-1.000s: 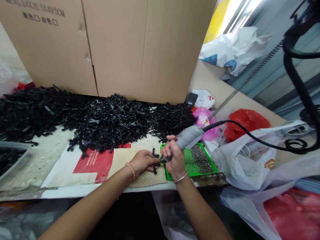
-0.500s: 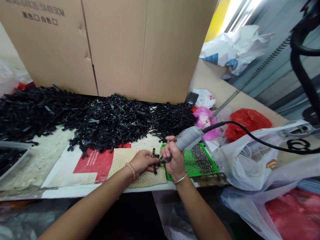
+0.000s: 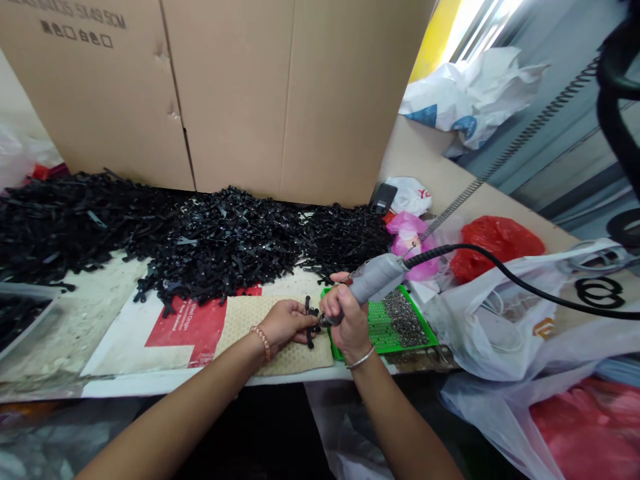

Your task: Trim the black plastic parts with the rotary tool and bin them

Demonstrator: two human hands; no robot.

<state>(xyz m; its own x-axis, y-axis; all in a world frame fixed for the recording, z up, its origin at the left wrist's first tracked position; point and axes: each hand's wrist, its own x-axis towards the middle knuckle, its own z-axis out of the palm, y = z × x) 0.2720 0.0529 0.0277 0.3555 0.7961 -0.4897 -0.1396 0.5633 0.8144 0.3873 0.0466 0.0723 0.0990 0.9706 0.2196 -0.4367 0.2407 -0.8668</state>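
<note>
My right hand (image 3: 349, 319) is wrapped round a grey electric screwdriver (image 3: 377, 279), whose tip points down to the left. Between the fingertips of my left hand (image 3: 286, 322) is a small black plastic part (image 3: 310, 339), long and narrow, held over a tan textured mat (image 3: 240, 333). The screwdriver's tip meets the part, or comes very close to it; my fingers hide the exact contact. Just right of my right hand lies a green tray (image 3: 430, 337) with many small metal screws (image 3: 406, 321) heaped at its right side.
Heaps of similar black parts (image 3: 225, 240) spread along the back, before a large cardboard box (image 3: 240, 93). A clear bin (image 3: 30, 327) stands at left. Plastic bags, including a red one (image 3: 500, 243), crowd the right. The screwdriver's black cable (image 3: 505, 273) and a coiled spring (image 3: 465, 193) run rightward.
Both hands, the screwdriver and the black part stay nearly in place. The cable and the spring at the right have shifted slightly.
</note>
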